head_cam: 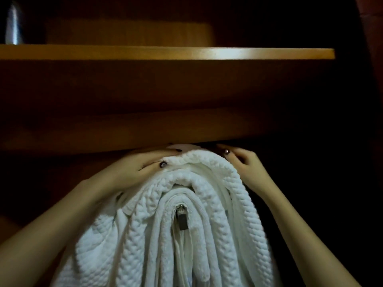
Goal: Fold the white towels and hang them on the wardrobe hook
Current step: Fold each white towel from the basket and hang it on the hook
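Several folded white towels [207, 204] hang draped over a metal wardrobe hook [182, 220], whose end shows at the middle of the stack. My left hand [143, 164] lies on the top left of the outermost towel, fingers stretched along its fold. At the top right edge of the same towel my right hand [240, 160] touches it with fingers extended. Both hands sit just under the wooden shelf.
A thick wooden shelf [165, 53] runs across the top, with a wooden panel [145, 121] below it close above the towels. A shiny metallic object [13, 23] stands on the shelf at far left. The wardrobe's right side is dark.
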Action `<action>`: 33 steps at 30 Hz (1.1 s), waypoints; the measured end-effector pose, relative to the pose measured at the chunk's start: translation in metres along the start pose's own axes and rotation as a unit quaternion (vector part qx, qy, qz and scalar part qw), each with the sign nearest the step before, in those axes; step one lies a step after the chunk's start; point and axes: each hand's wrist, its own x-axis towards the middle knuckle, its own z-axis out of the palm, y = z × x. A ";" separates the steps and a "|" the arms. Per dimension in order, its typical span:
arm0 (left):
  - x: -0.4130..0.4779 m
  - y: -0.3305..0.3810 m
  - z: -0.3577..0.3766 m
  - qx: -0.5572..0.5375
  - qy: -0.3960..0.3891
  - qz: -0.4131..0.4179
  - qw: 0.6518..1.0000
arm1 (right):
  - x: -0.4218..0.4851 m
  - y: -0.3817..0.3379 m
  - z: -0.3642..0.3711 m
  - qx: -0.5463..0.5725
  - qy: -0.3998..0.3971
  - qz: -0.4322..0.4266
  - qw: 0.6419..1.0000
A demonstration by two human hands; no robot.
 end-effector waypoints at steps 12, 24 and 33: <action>-0.039 -0.020 0.017 0.087 0.162 0.021 0.983 | 0.009 0.000 0.020 -0.235 -0.027 -0.234 0.943; -0.061 -0.031 0.025 -0.070 0.157 -0.076 0.982 | -0.015 0.015 0.014 -0.197 -0.049 -0.092 0.975; -0.055 -0.054 0.039 -0.015 0.174 -0.053 0.983 | 0.005 0.031 0.023 -0.166 -0.092 -0.098 0.977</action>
